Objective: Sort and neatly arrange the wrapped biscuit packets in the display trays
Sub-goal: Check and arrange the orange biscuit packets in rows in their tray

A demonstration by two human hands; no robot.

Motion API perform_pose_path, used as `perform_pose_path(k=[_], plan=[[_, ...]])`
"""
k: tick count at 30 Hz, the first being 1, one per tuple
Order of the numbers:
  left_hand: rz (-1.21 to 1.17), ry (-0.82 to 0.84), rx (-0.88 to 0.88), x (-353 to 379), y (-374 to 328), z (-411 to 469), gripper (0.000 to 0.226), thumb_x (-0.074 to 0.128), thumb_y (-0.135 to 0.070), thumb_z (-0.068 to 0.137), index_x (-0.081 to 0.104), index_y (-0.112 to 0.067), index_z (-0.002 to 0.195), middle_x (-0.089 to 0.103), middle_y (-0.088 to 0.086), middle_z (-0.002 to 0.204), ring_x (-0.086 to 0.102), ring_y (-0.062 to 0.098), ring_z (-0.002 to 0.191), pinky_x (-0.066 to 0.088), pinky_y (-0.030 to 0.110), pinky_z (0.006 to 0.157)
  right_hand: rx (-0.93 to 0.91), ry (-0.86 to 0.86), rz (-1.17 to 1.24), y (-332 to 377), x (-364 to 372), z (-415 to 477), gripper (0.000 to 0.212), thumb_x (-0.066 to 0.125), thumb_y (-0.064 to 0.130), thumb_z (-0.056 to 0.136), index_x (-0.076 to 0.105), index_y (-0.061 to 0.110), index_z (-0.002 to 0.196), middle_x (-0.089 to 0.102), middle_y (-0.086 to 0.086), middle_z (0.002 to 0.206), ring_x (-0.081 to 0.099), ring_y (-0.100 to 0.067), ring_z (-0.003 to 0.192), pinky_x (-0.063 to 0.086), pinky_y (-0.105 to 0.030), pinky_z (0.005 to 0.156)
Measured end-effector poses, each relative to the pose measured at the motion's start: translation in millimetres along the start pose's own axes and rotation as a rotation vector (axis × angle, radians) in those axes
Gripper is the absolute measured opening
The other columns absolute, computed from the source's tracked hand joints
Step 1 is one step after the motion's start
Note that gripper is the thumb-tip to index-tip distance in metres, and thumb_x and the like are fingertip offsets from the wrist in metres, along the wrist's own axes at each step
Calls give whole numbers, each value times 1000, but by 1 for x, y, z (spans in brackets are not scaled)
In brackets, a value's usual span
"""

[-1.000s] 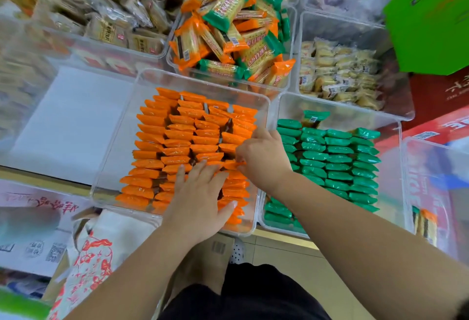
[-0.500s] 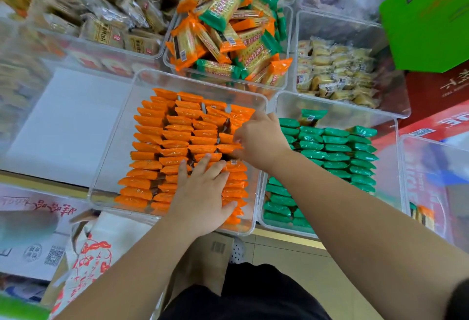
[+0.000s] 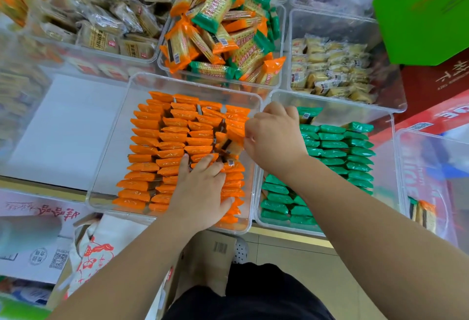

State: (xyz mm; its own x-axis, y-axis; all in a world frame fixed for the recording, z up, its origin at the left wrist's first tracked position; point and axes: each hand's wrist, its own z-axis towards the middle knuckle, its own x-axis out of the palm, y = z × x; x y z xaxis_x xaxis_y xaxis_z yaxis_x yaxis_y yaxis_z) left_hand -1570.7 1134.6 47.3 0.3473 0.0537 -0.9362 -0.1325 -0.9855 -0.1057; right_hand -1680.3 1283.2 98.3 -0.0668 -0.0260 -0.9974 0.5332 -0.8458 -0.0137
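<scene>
Now one orange packet [image 3: 228, 143] has been tipped up in the tray's [image 3: 111, 157] right column, pinched by the right hand [image 3: 275, 139]; nearer rows [image 3: 142, 185] are pressed by the flat left hand [image 3: 203, 192]. Straightening is judged unfinished.

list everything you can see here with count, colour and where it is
orange packets: many, orange, rows in centre tray
tilted packet: one, orange, right column of centre tray
green packets: many, green, rows in right tray
mixed packets: heap, orange and green, rear-centre tray
tan packets: many, tan, back-left tray
pale packets: many, yellowish, back-right tray
green box: one, green, top right
left hand: one, flat on orange packets
right hand: one, pinching the tilted packet
</scene>
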Motion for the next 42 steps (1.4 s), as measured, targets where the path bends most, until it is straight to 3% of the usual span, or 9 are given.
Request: perform_pose_path(k=[7, 13, 17, 20, 23, 28, 32, 37, 42], plan=[[25, 94, 17, -9, -1, 7, 70, 38, -69, 94, 45, -26, 148, 28, -7, 163, 9, 20, 154, 2, 63, 120, 243, -77, 562, -28, -30, -54, 13, 69, 24, 87, 64, 16, 77, 63, 3, 73, 49, -11, 58, 35, -29, 54], [-126, 90, -20, -15, -8, -15, 61, 39, -58, 99, 41, -26, 151, 26, -4, 164, 13, 22, 153, 11, 53, 122, 512, -15, 931, -34, -38, -103, 20, 73, 17, 86, 62, 19, 70, 59, 13, 64, 51, -1, 61, 35, -14, 57], [-534, -119, -157, -27, -20, -51, 41, 49, -43, 101, 62, -24, 134, 60, -5, 138, 49, 19, 131, 36, 36, 107, 614, 66, 1226, -31, -42, -135, 20, 75, 18, 87, 63, 16, 71, 53, 10, 61, 43, -8, 59, 35, -27, 60], [-1068, -94, -339, -50, -42, -83, 25, 51, -34, 104, 71, -30, 118, 72, -14, 113, 63, 6, 108, 48, 33, 95, 599, 119, 1381, -21, -55, -156, 19, 73, 18, 89, 63, 13, 74, 55, -6, 69, 44, -14, 65, 37, -29, 64], [-1479, -117, -477, -73, -63, -109, 22, 52, -20, 103, 74, -23, 106, 77, -5, 97, 72, 14, 91, 55, 35, 83, 569, 168, 1472, -12, -65, -173, 19, 72, 17, 91, 63, 11, 75, 57, -19, 74, 45, -16, 68, 38, -29, 66], [-1542, -301, -524, -84, -67, -136, 16, 66, -6, 92, 78, -16, 99, 77, 4, 91, 69, 17, 78, 54, 38, 77, 541, 190, 1581, -6, -77, -190, 16, 73, 20, 88, 69, 13, 75, 62, -10, 73, 50, -9, 67, 42, -22, 65], [-1603, -359, -517, -91, -61, -151, 18, 67, -6, 90, 79, -14, 80, 73, 14, 81, 62, 27, 75, 50, 40, 72, 520, 232, 1734, -3, -81, -196, 19, 76, 30, 86, 69, 18, 74, 61, -4, 76, 50, -14, 72, 41, -28, 69], [-1654, -326, -447, -99, -63, -163, 27, 61, -4, 93, 76, -14, 73, 62, 10, 68, 51, 28, 71, 43, 35, 66, 544, 330, 2204, 0, -78, -198, 23, 82, 29, 79, 63, 18, 71, 57, -3, 77, 54, -15, 71, 48, -25, 61], [-1703, -331, -433, -99, -68, -169, 27, 58, -4, 95, 75, -14, 77, 64, 12, 73, 55, 29, 74, 45, 35, 68, 487, 398, 2414, 3, -72, -199, 28, 81, 27, 81, 57, 14, 82, 56, -10, 91, 56, -19, 78, 44, -29, 64]])
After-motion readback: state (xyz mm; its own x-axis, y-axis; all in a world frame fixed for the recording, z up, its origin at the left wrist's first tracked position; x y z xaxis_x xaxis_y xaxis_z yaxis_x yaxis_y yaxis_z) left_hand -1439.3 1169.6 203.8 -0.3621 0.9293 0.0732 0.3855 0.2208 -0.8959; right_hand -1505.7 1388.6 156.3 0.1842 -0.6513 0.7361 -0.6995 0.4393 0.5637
